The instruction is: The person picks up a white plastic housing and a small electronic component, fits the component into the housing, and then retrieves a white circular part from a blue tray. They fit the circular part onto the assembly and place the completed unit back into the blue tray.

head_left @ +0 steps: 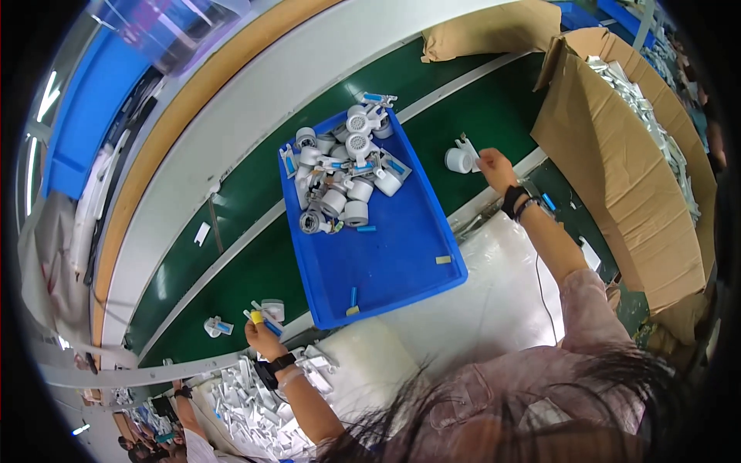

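My right hand (pixel 494 167) is stretched out over the green conveyor belt (pixel 255 185) and grips a white round part with a flat bracket (pixel 461 157). My left hand (pixel 262 333) is at the belt's near edge and holds a small piece with blue and yellow ends (pixel 261 315), touching a white round part (pixel 272 309). Between the two hands a blue tray (pixel 401 255) lies across the belt, with a heap of white round parts (pixel 345 174) at its far end. Both wrists wear dark bands.
A lone white part with a blue tab (pixel 217 327) lies on the belt left of my left hand. An open cardboard box (pixel 617 170) of white pieces stands at the right. A pile of white flat pieces (pixel 247 401) lies at the lower left. A brown bag (pixel 494 31) sits beyond the belt.
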A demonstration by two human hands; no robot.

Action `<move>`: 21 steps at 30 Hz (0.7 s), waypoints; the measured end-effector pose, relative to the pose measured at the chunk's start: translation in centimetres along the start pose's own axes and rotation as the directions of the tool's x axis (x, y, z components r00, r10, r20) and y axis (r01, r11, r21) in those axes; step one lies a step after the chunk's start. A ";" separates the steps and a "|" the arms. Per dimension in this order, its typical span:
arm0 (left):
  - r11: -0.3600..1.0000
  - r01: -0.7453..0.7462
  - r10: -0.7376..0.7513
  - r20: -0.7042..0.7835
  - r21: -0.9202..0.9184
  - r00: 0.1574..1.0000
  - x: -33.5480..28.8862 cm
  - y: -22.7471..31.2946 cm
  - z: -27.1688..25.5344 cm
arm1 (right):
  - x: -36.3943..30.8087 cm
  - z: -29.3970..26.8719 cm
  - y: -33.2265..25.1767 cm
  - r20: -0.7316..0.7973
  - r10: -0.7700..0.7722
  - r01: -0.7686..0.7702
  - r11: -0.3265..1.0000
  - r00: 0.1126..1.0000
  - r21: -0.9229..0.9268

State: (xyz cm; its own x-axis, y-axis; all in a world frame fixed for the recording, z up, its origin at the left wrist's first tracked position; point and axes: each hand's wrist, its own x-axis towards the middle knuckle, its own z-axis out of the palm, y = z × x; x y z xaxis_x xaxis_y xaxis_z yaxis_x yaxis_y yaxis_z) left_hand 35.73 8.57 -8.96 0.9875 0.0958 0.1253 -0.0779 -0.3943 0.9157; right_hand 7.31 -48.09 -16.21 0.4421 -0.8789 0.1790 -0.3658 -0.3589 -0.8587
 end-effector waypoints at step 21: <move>0.930 0.146 -0.007 0.383 -0.336 0.924 -13.7 3.9 3.9 | -1.3 -1.3 -6.4 0.166 -0.153 0.042 0.844 0.974 0.534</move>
State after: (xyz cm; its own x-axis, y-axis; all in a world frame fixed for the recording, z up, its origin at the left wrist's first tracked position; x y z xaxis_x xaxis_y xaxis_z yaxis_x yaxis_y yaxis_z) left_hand 22.47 2.12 -8.57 0.9652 -0.2589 -0.0367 0.0258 -0.0456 0.9986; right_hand 7.99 -45.07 -10.36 0.6222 -0.7495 0.2260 0.1468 -0.1718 -0.9741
